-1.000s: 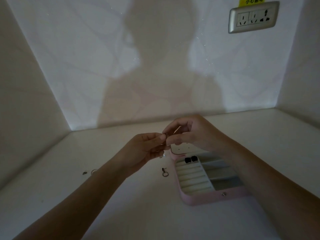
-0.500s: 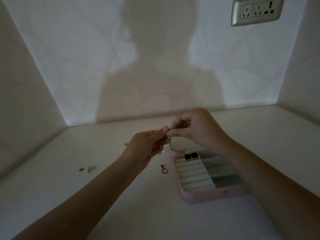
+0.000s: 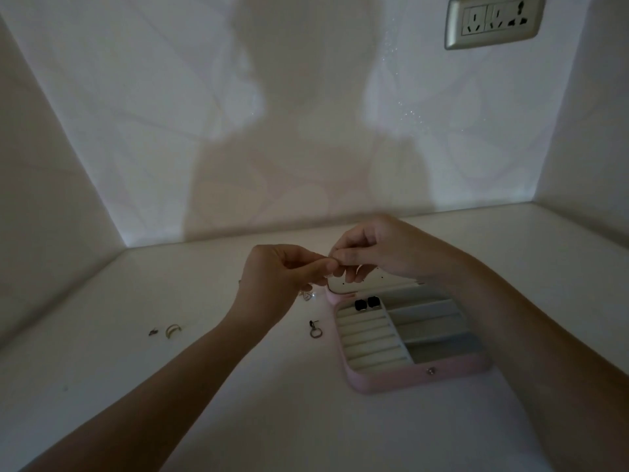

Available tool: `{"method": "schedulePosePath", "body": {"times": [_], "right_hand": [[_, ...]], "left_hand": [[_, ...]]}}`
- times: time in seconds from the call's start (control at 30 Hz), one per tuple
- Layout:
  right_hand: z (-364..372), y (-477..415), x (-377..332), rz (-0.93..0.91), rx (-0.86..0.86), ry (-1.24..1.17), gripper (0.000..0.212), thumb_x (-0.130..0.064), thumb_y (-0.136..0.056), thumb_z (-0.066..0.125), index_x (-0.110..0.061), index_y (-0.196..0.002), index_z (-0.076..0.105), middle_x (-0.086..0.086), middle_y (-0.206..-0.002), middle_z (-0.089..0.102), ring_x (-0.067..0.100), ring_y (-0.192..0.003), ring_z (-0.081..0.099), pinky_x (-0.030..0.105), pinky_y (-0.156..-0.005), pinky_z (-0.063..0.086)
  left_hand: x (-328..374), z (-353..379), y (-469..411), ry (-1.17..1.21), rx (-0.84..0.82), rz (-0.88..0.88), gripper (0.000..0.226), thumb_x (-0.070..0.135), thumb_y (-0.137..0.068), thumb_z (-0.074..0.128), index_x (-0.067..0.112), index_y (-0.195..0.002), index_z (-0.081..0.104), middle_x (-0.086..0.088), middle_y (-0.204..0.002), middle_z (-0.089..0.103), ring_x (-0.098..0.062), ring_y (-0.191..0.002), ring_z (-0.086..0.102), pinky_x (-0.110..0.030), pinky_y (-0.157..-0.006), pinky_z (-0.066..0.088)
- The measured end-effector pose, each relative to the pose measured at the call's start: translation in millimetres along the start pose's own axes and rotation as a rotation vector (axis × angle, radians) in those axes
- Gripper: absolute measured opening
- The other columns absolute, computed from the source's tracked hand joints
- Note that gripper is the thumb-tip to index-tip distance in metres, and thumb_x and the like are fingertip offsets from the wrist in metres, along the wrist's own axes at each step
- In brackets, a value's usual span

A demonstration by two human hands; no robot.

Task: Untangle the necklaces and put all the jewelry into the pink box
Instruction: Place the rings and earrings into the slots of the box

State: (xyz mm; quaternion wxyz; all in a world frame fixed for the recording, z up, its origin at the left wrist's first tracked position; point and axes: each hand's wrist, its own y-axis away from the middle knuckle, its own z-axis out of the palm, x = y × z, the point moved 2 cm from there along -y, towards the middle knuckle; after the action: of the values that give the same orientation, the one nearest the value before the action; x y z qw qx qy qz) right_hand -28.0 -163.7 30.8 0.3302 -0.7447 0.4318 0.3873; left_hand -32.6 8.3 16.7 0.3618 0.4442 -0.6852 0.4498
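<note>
While open, pink box (image 3: 413, 379), cream ridged lining.

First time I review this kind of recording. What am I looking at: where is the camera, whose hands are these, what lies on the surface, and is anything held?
No machine here: a person wears one wide-angle camera on the head, looking down at their own bare hands. The left hand and right hand meet fingertip to fingertip, pinching what seems a fine chain, barely visible in the dim light. On the white table lies an open pink box with two dark pieces inside; a small looped piece and a curved piece lie to its left.
</note>
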Motion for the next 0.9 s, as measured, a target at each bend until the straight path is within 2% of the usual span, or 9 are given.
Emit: {"method": "schedulePosePath", "body": {"times": [0.1,0.2,0.3,0.43,0.53,0.6,0.7,0.8,0.9], "right_hand": [[-6,1,3,0.02,-0.054,-0.061,0.014,-0.012,-0.092,0.06,-0.007,-0.095,0.072,0.004,-0.081,0.072,0.01,-0.072,0.065,0.022,-0.069,0.053],[-13,4,4,0.043,-0.112,-0.064,0.017,-0.014,-0.092,0.06,-0.005,-0.099,0.072,0.01,-0.09,0.072,0.013,-0.078,0.065,0.026,-0.077,0.055],[-23,6,10,0.081,-0.041,-0.047,0.015,-0.017,-0.093,0.06,-0.009,-0.097,0.072,0.003,-0.086,0.073,0.012,-0.077,0.067,0.022,-0.075,0.055],[-29,1,32,0.198,0.059,0.077,0.013,-0.019,-0.091,0.063,-0.011,-0.094,0.073,0.002,-0.086,0.073,0.011,-0.077,0.068,0.022,-0.072,0.054],[-28,-2,46,0.247,0.075,0.118,0.011,-0.017,-0.09,0.065,-0.012,-0.091,0.074,0.003,-0.084,0.074,0.011,-0.077,0.067,0.024,-0.072,0.054],[-28,-2,49,0.244,0.081,0.102,0.012,-0.014,-0.09,0.063,-0.01,-0.092,0.074,0.003,-0.084,0.073,0.008,-0.074,0.066,0.018,-0.067,0.051],[-28,-3,50,0.235,0.08,0.093,0.012,-0.012,-0.091,0.061,-0.011,-0.092,0.073,0.002,-0.083,0.072,0.007,-0.073,0.065,0.016,-0.066,0.049],[-28,-5,52,0.235,0.073,0.116,0.013,-0.011,-0.092,0.06,-0.012,-0.094,0.073,0.0,-0.082,0.071,0.007,-0.073,0.064,0.016,-0.065,0.048],[-27,-7,53,0.235,0.064,0.124,0.013,-0.01,-0.091,0.06,-0.014,-0.092,0.072,-0.001,-0.082,0.07,0.007,-0.073,0.063,0.018,-0.067,0.048]], "left_hand": [[3,2,2,-0.023,-0.005,0.009,0.008,0.027,-0.069,0.075,0.019,-0.068,0.073,0.0,-0.063,0.071,-0.007,-0.056,0.065,-0.016,-0.054,0.05],[6,6,6,-0.081,-0.008,0.006,0.013,0.028,-0.068,0.077,0.016,-0.066,0.071,0.001,-0.058,0.07,-0.005,-0.051,0.062,-0.014,-0.051,0.048],[5,16,11,-0.126,-0.094,-0.039,0.012,0.027,-0.069,0.077,0.017,-0.066,0.071,0.003,-0.059,0.07,-0.004,-0.051,0.062,-0.012,-0.05,0.046],[2,37,21,-0.179,-0.183,-0.082,0.011,0.025,-0.072,0.079,0.015,-0.074,0.076,0.009,-0.057,0.065,0.004,-0.045,0.05,-0.007,-0.046,0.038],[2,45,27,-0.232,-0.188,-0.054,0.012,0.027,-0.069,0.081,0.017,-0.071,0.075,0.001,-0.066,0.066,0.002,-0.054,0.049,-0.005,-0.05,0.039],[2,48,30,-0.265,-0.188,-0.057,0.013,0.03,-0.068,0.081,0.024,-0.065,0.07,0.006,-0.063,0.06,0.001,-0.054,0.046,-0.006,-0.05,0.038],[-3,52,34,-0.334,-0.161,-0.027,0.015,0.033,-0.068,0.081,0.029,-0.062,0.067,0.007,-0.075,0.062,-0.003,-0.064,0.049,-0.008,-0.054,0.04],[-3,55,38,-0.359,-0.159,-0.028,0.012,0.031,-0.069,0.08,0.025,-0.066,0.071,0.006,-0.08,0.064,-0.004,-0.067,0.051,-0.008,-0.056,0.042],[0,54,39,-0.418,-0.226,-0.015,0.007,0.028,-0.075,0.076,0.022,-0.079,0.076,0.008,-0.081,0.067,0.0,-0.069,0.056,-0.004,-0.061,0.043]]}}
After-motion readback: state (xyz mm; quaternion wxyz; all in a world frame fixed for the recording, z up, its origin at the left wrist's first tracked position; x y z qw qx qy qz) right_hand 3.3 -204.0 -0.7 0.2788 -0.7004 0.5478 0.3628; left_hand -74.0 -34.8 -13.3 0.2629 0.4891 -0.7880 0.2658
